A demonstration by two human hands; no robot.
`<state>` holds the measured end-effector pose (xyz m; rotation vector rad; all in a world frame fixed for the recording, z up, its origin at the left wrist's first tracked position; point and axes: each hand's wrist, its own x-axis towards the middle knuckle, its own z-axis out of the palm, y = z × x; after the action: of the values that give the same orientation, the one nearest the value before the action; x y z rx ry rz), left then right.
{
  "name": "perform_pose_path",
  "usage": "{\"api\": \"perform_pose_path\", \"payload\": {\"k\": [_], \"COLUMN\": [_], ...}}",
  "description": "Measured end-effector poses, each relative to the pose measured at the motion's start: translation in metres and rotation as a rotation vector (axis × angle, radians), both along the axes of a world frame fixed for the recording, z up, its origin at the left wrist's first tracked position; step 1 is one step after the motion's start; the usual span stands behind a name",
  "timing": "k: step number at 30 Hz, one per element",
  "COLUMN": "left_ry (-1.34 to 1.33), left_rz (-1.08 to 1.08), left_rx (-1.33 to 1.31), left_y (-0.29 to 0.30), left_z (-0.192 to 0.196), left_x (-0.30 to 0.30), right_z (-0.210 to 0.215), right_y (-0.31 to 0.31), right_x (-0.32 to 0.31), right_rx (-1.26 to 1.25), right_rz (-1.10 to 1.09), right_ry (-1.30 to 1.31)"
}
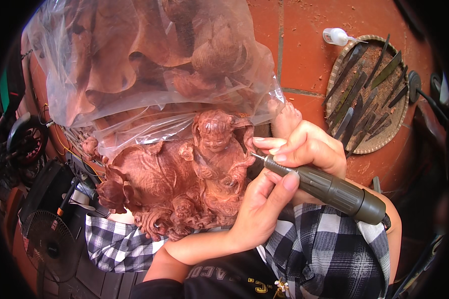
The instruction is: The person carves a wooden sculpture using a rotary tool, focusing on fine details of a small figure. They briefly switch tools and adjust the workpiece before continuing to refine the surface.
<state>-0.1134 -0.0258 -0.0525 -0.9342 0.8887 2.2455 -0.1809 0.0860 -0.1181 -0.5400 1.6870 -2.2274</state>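
Note:
A reddish-brown wood carving [154, 172] lies across my lap, with a smiling round-bellied figure at its right end and rounded, textured forms to the left. My right hand [317, 152] grips a dark green rotary carving handpiece [334, 192] near its nose. The thin metal bit points left and meets the figure's raised arm or sleeve; whether it touches the wood is hard to tell. My left hand [264, 207] is closed against the handpiece from below, thumb on its body, beside the figure's right edge. Its other fingers are partly hidden.
Clear plastic sheeting [179, 79] covers a larger carving ahead. On the red tile floor [304, 65], a round woven tray [404, 107] holds several dark flat blades or files, beside a white squeeze bottle [336, 36]. A black fan [50, 244] and cables are at left. A bare foot [287, 118] shows behind my right hand.

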Motion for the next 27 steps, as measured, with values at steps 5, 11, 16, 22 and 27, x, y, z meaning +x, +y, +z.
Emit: {"api": "perform_pose_path", "payload": {"k": [5, 11, 16, 22, 27], "left_ry": [-0.001, 0.045, 0.056, 0.033, 0.04], "left_rz": [0.002, -0.051, -0.035, -0.017, -0.008], "left_rx": [-0.012, 0.027, 0.013, 0.025, 0.021], "left_y": [-0.0009, -0.0051, -0.0046, -0.0021, -0.0013], "left_z": [0.0023, 0.0039, 0.0061, 0.0019, -0.0007], "left_x": [-0.0039, -0.0008, 0.0009, 0.0007, -0.001], "right_z": [-0.0004, 0.0042, 0.0043, 0.0012, 0.0003], "right_y": [-0.0002, 0.0045, 0.0046, 0.0039, 0.0018], "right_x": [-0.0011, -0.0022, -0.003, -0.0014, -0.0018], "right_rx": [0.013, 0.004, -0.002, 0.012, 0.02], "right_rz": [0.008, 0.075, 0.089, 0.038, 0.02], "right_ry": [0.003, -0.005, -0.004, 0.003, 0.004]}}
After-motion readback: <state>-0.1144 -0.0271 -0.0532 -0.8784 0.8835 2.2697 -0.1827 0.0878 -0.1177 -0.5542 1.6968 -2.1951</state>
